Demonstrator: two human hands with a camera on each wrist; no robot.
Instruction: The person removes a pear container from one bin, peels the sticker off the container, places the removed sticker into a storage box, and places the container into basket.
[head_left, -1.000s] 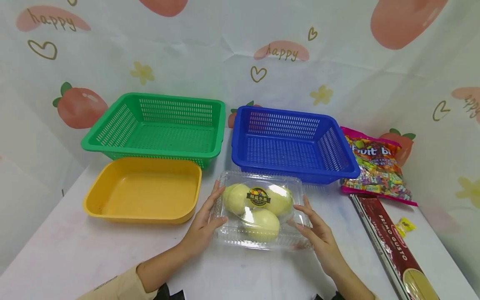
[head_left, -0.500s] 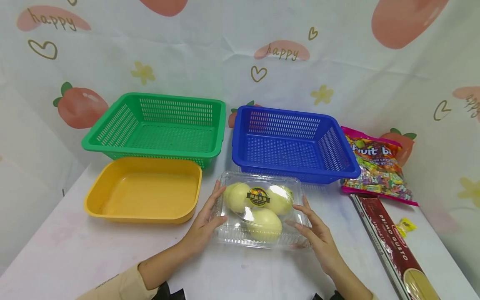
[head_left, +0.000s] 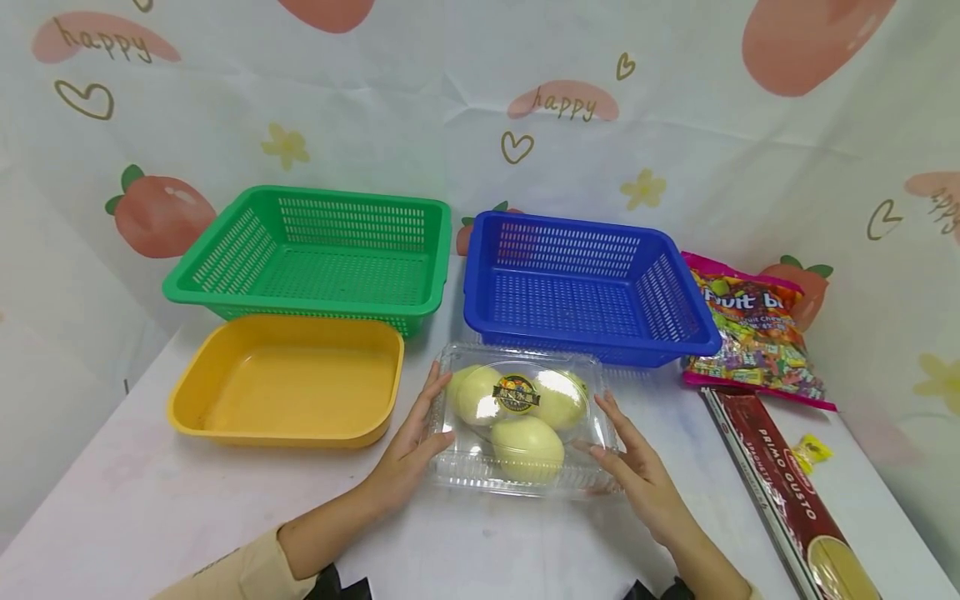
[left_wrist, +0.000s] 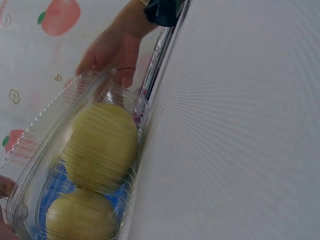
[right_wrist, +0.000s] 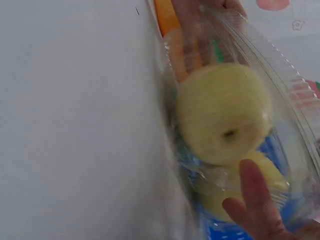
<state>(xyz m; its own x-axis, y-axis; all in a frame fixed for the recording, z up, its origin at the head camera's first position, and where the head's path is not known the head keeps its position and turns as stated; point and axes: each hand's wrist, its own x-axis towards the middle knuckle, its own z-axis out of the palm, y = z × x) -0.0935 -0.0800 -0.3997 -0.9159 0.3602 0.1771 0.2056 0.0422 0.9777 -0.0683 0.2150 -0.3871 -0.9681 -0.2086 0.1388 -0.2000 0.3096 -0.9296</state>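
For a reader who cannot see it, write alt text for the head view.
Left hand and right hand hold the sides of a clear box with pale fruits inside, at a white table. Farther back are a green basket and blue basket; at left, a yellow tub; at right, a candy bag and spaghetti pack.

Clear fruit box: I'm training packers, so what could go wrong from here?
The clear box might flex or pop open if the left hand and right hand press hard on it. The round fruits have free space, so they could roll and shift the balance. The blue basket stands close behind, so the box could bump it.
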